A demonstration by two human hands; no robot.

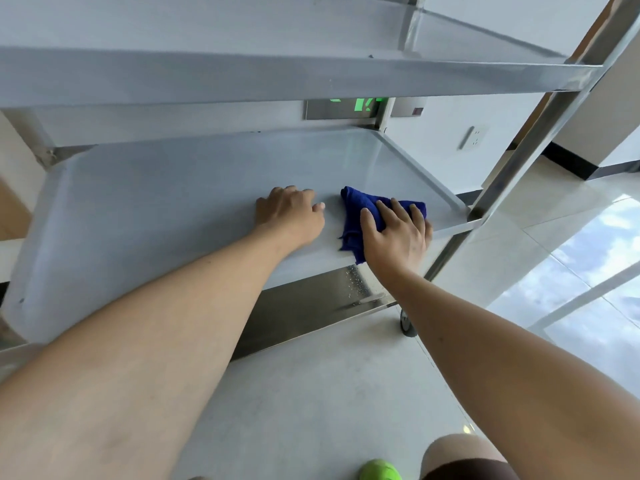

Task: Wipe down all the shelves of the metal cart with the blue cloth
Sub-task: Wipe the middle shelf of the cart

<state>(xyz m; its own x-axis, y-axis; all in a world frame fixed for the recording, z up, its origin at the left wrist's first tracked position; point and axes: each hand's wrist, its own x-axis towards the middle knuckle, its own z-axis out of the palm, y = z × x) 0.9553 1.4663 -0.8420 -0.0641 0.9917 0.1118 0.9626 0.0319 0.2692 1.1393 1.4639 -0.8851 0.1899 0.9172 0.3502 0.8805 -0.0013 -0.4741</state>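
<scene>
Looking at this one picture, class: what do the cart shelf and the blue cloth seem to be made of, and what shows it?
Cart shelf: likely stainless steel with a brushed, dull-shiny finish; it is grey, with folded rims and soft reflections. Blue cloth: soft fabric, probably microfibre; it bunches into folds under the right hand and looks fuzzy.

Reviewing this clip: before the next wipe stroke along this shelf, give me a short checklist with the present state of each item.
1. Blue cloth under the right hand: ok, the palm and fingers press it flat.
2. Cloth on the shelf surface: mostly ok, though its near edge hangs over the front lip.
3. Left hand clear of the cloth: ok, it rests on the shelf beside it, apart.
4. Path to the left free of objects: ok apart from the left hand.
5. Shelf already clean: cannot tell.
6. Shelf above wiped: cannot tell.
</scene>
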